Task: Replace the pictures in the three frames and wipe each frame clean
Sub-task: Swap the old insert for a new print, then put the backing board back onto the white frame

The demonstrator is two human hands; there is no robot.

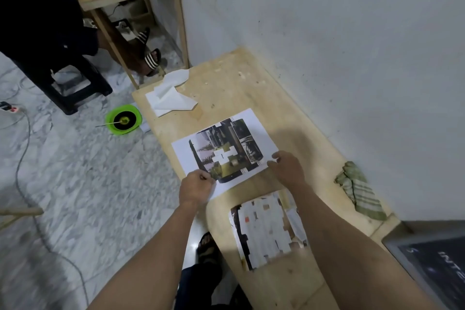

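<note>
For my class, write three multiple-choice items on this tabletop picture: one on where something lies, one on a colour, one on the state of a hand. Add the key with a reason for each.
1. Where does the striped cloth lie?
A. on the floor by the bowl
B. on the wooden table near the wall
C. on the printed sheet

2. What colour is the bowl on the floor?
A. red
B. blue
C. green

3. What is the left hand doing?
A. pinching the near edge of the printed sheet
B. resting flat on the white tissue
C. hanging idle off the table

Key: 1 B, the striped cloth sits on the table beside the wall. 2 C, the bowl has a bright green rim. 3 A, the left hand has its fingers curled on the printed sheet, whose other corner the right hand holds.
</note>
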